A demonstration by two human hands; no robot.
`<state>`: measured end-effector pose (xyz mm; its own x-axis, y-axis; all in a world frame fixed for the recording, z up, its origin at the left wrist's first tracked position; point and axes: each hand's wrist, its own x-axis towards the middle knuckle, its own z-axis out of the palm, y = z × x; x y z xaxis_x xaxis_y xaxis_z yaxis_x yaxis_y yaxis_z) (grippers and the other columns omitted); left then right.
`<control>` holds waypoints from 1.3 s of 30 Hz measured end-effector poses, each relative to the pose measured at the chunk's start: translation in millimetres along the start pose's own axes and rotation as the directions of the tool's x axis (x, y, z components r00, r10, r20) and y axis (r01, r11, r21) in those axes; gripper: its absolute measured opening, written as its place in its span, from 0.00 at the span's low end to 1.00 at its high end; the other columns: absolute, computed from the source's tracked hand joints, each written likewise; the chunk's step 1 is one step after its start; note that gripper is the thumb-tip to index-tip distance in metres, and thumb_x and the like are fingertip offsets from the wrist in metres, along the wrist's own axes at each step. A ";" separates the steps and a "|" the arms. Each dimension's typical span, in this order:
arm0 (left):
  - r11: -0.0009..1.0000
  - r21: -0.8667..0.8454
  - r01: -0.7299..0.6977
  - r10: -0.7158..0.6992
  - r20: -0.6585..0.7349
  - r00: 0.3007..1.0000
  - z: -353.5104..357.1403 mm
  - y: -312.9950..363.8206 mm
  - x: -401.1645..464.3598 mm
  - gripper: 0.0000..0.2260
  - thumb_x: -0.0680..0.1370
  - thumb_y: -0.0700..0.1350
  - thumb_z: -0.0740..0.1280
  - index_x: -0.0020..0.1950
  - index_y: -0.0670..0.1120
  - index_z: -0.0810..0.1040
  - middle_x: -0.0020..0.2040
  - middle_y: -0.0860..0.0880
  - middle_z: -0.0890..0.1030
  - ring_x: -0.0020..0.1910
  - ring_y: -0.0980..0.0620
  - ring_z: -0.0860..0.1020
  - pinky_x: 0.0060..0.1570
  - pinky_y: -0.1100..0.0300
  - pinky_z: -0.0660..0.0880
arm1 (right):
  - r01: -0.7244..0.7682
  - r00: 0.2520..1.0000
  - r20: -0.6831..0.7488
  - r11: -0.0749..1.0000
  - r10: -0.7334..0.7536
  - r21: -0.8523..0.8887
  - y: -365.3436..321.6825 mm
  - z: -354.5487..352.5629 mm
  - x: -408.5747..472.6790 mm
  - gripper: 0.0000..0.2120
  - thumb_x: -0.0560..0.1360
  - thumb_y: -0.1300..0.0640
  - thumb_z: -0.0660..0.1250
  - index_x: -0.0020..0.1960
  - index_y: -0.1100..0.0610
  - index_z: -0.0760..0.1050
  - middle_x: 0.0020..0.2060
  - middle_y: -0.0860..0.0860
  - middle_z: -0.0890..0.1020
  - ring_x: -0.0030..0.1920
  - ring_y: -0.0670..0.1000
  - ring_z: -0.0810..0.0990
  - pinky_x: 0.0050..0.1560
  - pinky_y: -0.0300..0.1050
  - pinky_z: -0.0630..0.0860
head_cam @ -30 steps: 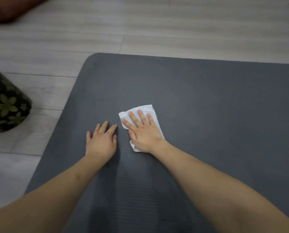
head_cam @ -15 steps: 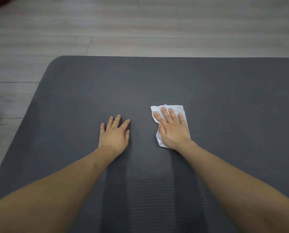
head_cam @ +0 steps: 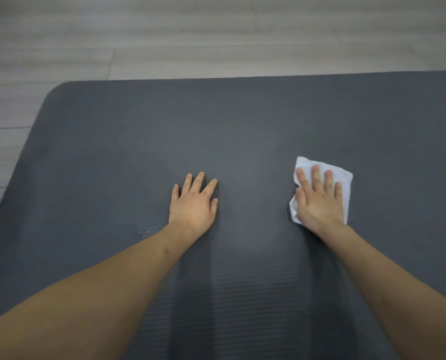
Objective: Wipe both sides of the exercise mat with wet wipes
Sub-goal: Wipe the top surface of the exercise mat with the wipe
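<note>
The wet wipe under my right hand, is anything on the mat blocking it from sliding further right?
Nothing visible does. The right hand presses the wet wipe flat, and the mat to its right is bare up to the frame edge.

mat [head_cam: 242, 120]: dark slate grey, fine ribbed lines across it, a darker damp-looking patch beside the left hand [head_cam: 193, 203] | wipe [head_cam: 342, 175]: plain white, no print, under the right hand [head_cam: 319, 201] | floor [head_cam: 164, 35]: pale grey-beige wood-grain planks with thin dark seams, beyond the mat
</note>
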<state>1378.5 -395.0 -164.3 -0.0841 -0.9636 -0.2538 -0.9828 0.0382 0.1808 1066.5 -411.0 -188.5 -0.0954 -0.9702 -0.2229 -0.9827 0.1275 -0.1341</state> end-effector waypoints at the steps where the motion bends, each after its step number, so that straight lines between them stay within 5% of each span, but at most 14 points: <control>1: 1.000 0.002 0.013 -0.013 -0.002 1.000 -0.3 -10.0 -3.0 0.24 0.85 0.56 0.53 0.82 0.58 0.55 0.84 0.50 0.51 0.82 0.45 0.46 0.79 0.40 0.49 | 0.041 0.999 0.005 0.999 -0.041 -0.009 -15.0 3.2 -3.4 0.30 0.82 0.42 0.38 0.84 0.40 0.43 0.84 0.50 0.42 0.83 0.59 0.38 0.80 0.62 0.39; 7: 0.996 0.003 0.089 -0.089 -0.006 0.996 -5.7 -72.6 -34.2 0.23 0.85 0.55 0.51 0.82 0.60 0.54 0.84 0.50 0.49 0.83 0.46 0.45 0.79 0.40 0.48 | 0.146 0.989 -0.006 0.989 -0.146 -0.031 -99.7 18.6 -4.6 0.28 0.84 0.44 0.42 0.84 0.41 0.40 0.84 0.50 0.41 0.82 0.60 0.37 0.80 0.62 0.38; 19: 0.960 -0.010 0.280 -0.280 -0.093 0.956 -8.5 -172.4 -82.8 0.24 0.85 0.54 0.52 0.82 0.57 0.56 0.84 0.48 0.50 0.82 0.45 0.47 0.79 0.42 0.49 | 0.268 0.963 -0.003 0.959 -0.270 -0.088 -135.6 24.5 -11.0 0.34 0.79 0.49 0.35 0.85 0.54 0.46 0.84 0.50 0.48 0.83 0.57 0.45 0.82 0.58 0.48; 24: 0.943 0.011 0.333 -0.332 -0.073 0.941 -12.5 -175.6 -93.0 0.24 0.85 0.54 0.50 0.82 0.57 0.54 0.84 0.49 0.48 0.82 0.44 0.46 0.79 0.40 0.49 | 0.461 0.887 0.061 0.887 -0.458 -0.034 -235.9 35.0 -36.3 0.36 0.78 0.47 0.33 0.85 0.55 0.48 0.84 0.50 0.50 0.84 0.57 0.44 0.82 0.56 0.44; 28: 0.927 0.008 0.375 -0.374 -0.067 0.925 -10.9 -190.6 -108.3 0.24 0.85 0.54 0.50 0.82 0.57 0.54 0.84 0.49 0.48 0.82 0.44 0.47 0.79 0.40 0.49 | 0.715 0.698 0.130 0.697 -0.705 -0.060 -326.8 55.6 -70.7 0.31 0.83 0.49 0.47 0.85 0.53 0.48 0.84 0.49 0.50 0.84 0.56 0.44 0.82 0.60 0.43; 32: 0.909 0.005 0.416 -0.414 -0.069 0.907 -8.6 -199.0 -120.6 0.24 0.85 0.53 0.50 0.82 0.56 0.54 0.84 0.49 0.50 0.82 0.44 0.48 0.79 0.40 0.49 | 0.793 0.607 0.170 0.607 -0.777 -0.058 -344.5 65.4 -85.8 0.29 0.84 0.47 0.43 0.85 0.48 0.48 0.84 0.44 0.48 0.83 0.51 0.42 0.81 0.59 0.42; 35: 0.921 -0.001 0.390 -0.389 -0.072 0.919 -5.9 -184.5 -118.6 0.24 0.85 0.54 0.49 0.82 0.56 0.55 0.84 0.49 0.50 0.82 0.44 0.47 0.79 0.40 0.48 | 0.775 0.631 0.151 0.626 -0.761 -0.085 -304.3 59.0 -72.8 0.30 0.82 0.46 0.40 0.85 0.46 0.46 0.84 0.43 0.48 0.83 0.50 0.43 0.82 0.59 0.42; 39: 0.951 0.009 0.309 -0.308 -0.072 0.949 -1.9 -142.8 -99.0 0.24 0.85 0.55 0.49 0.82 0.57 0.54 0.84 0.50 0.48 0.82 0.45 0.46 0.79 0.40 0.47 | 0.615 0.789 0.085 0.785 -0.609 -0.076 -224.2 42.1 -46.2 0.29 0.84 0.46 0.40 0.84 0.41 0.43 0.84 0.41 0.45 0.83 0.48 0.41 0.81 0.56 0.38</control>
<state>1527.5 -305.6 -163.2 0.2345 -0.9450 -0.2279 -0.9621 -0.2593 0.0850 1298.0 -386.0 -188.9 0.5368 -0.8252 -0.1760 -0.8423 -0.5119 -0.1687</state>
